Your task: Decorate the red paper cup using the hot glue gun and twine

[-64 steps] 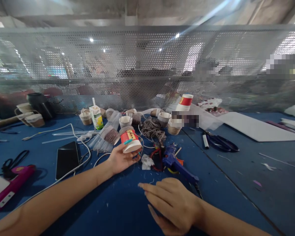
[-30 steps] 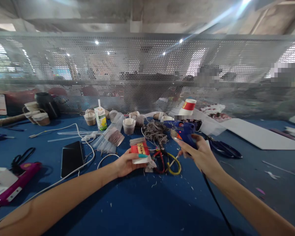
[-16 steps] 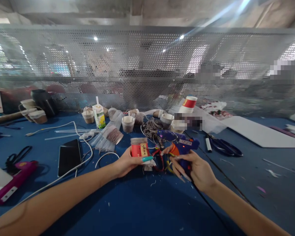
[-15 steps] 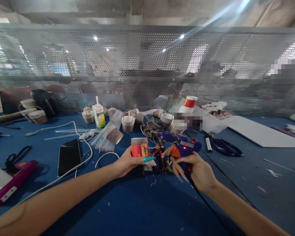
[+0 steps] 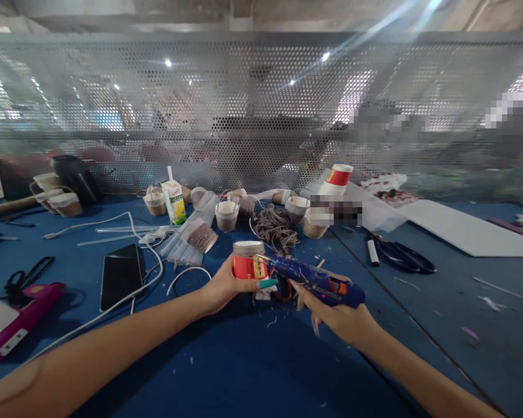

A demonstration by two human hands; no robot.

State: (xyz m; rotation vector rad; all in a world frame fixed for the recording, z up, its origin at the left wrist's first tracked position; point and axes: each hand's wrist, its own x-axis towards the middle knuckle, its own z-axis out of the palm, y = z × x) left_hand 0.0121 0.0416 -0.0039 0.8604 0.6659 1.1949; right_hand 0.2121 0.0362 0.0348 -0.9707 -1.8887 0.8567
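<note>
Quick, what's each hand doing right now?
Left hand: closed around the red paper cup.
Right hand: closed on the blue glue gun.

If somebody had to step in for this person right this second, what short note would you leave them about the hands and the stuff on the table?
Left hand: fingers closed around the red paper cup, held upside down, twine wrapped round its top band only.
Right hand: gripping the blue glue gun, nozzle pointing at the cup's upper edge, very close; I cannot tell whether it touches.
Nearby: loose twine pile behind the cup, twine-covered cups further back, scissors to the right, phone to the left.
Done: top band wrapped. Left: the red body is bare.
</note>
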